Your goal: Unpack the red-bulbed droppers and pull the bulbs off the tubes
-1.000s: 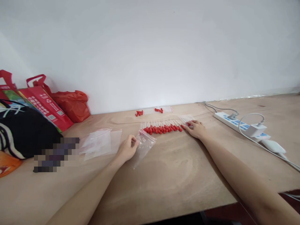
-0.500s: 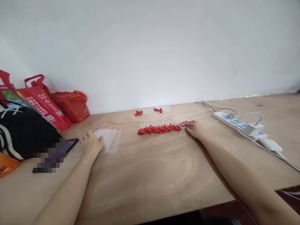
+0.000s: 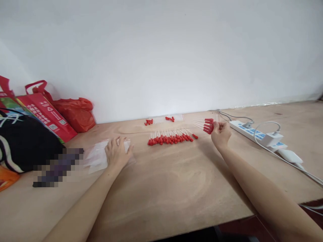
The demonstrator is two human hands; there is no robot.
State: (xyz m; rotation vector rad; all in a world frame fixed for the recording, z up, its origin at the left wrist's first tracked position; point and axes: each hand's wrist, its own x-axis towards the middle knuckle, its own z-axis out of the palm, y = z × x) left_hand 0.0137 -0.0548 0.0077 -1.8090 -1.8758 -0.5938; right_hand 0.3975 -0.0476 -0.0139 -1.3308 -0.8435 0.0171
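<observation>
The right hand [image 3: 220, 132] is in the middle right of the frame, lifted a little above the table [image 3: 176, 195]. Its fingers are closed around a bunch of droppers [image 3: 206, 125]. The red rubber ends sit just beside the fingertips and the thin clear tubes point to the left. The bunch is in the air, just to the right of the row of droppers [image 3: 170, 137] and above its right end.

That row lies on the table in the middle of the frame, the droppers side by side with the red ends toward the camera. One dropper at the right end lies a bit apart from the others. Behind the row, near the wall [image 3: 161, 50], there are two small groups of red caps [image 3: 149, 122], perhaps with clear tubes beside them, but this is too small to tell.

The left hand [image 3: 118, 153] is in the middle left of the frame. It lies palm down with the fingers spread, pressing on the plastic bags [image 3: 97, 156], which are clear and flat on the table. It grips nothing.

At the right, a white power strip [image 3: 254, 134] lies on the table with a cable [image 3: 267, 126] plugged in. At the far left stand a red bag [image 3: 75, 112] and a black bag [image 3: 22, 141], both against the wall.
</observation>
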